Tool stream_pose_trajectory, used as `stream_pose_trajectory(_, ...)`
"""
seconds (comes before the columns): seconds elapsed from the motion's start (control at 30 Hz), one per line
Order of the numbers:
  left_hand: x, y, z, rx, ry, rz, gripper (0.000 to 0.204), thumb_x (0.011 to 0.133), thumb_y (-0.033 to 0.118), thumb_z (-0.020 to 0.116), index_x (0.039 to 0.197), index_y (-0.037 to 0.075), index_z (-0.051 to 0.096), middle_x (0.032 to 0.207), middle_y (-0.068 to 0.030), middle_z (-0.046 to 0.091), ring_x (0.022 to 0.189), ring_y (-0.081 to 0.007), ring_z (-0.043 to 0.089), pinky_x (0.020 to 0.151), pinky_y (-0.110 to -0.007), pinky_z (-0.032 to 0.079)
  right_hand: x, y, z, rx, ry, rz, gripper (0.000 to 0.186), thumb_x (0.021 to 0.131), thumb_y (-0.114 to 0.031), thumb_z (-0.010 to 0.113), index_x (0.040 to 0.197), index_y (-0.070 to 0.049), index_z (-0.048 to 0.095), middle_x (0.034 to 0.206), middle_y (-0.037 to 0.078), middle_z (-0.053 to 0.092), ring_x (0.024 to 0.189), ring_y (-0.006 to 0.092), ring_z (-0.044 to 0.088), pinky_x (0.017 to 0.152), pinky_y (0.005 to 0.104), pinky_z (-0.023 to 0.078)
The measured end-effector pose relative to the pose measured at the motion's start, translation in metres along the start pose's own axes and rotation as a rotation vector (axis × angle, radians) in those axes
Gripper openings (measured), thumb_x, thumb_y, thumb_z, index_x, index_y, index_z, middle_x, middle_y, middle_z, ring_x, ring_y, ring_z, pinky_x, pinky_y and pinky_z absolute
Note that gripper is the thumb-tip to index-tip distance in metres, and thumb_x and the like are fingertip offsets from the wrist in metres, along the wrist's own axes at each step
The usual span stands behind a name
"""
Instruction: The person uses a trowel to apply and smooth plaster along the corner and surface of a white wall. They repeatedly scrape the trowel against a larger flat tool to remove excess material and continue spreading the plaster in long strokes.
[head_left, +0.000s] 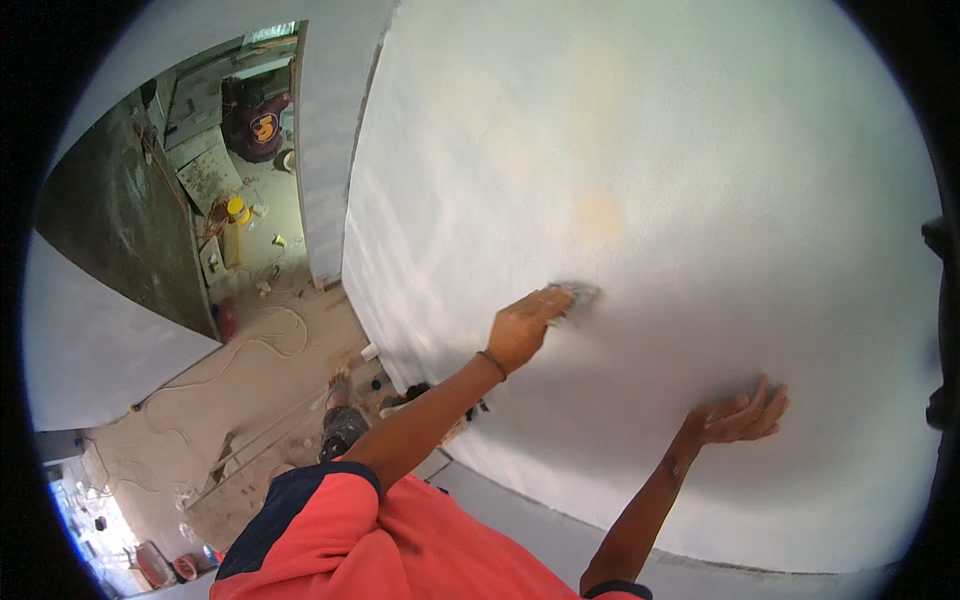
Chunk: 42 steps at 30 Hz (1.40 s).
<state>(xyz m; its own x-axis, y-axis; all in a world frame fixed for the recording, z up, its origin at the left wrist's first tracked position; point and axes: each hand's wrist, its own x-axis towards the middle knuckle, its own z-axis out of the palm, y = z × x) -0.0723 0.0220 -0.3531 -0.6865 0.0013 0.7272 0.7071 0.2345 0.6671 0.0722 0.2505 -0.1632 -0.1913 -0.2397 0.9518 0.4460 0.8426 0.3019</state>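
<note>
A large white wall (700,190) with a faint yellowish patch fills the right of the view. My left hand (520,328), with a dark band on its wrist, is closed on a small grey piece, perhaps a sanding pad (580,295), held against the wall; blur hides its exact kind. Farther right and lower, my right hand (742,413) rests by its palm side on or very near the wall, fingers spread, holding nothing. Its shadow lies around it on the wall.
Through a doorway at the upper left, a person (255,125) in a dark shirt is low to the floor, near a yellow bucket (237,210). A pale cable (265,340) crosses the dusty floor (230,390). Reddish tubs (155,565) stand at the lower left.
</note>
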Motion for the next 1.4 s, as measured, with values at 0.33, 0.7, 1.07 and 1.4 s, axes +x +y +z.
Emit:
stream_pose_trajectory(0.33,0.121,0.019,-0.009,0.077,-0.102,-0.172,0.04,0.084,-0.004,0.062,0.116,0.016,0.072,0.112,-0.0033,0.075,0.092,-0.0222,0.074,0.073,-0.031,0.061,-0.006,0.004,0.004,-0.016,-0.008,0.048,0.047,0.111,-0.033,0.025,0.127,-0.008,0.061,0.146,0.014,0.051,0.145,0.0339,0.038,0.121,0.0612,0.01)
stream_pose_trajectory(0.7,-0.058,-0.045,-0.059,-0.824,-0.132,-0.877,0.051,0.088,0.002,0.071,0.135,0.013,0.059,0.114,-0.0144,0.07,0.096,-0.0324,0.07,0.083,-0.038,0.057,0.001,-0.001,-0.002,-0.072,0.016,-0.042,0.045,0.112,-0.032,0.026,0.126,-0.01,0.063,0.144,0.014,0.053,0.141,0.0328,0.044,0.12,0.0598,0.017)
stream_pose_trajectory(1.07,-0.078,-0.189,-0.33,-0.523,0.239,-0.678,0.026,0.097,0.01,0.06,0.123,0.004,0.061,0.114,-0.0087,0.067,0.108,-0.0169,0.065,0.097,-0.037,0.055,0.01,-0.017,-0.004,-0.146,0.009,-0.097,0.048,0.112,-0.035,0.024,0.13,-0.012,0.063,0.14,0.014,0.056,0.131,0.0316,0.052,0.113,0.0537,0.032)
stream_pose_trajectory(1.4,-0.274,-0.207,-0.703,-0.199,1.534,-0.955,0.028,0.086,0.022,0.074,0.109,0.008,0.066,0.105,-0.0064,0.068,0.093,-0.0223,0.068,0.081,-0.037,0.057,-0.081,-0.132,-0.006,0.036,-0.335,-0.112,0.055,0.111,-0.037,0.035,0.155,-0.005,0.032,0.161,0.019,0.03,0.146,0.0382,0.034,0.115,0.0571,0.026)
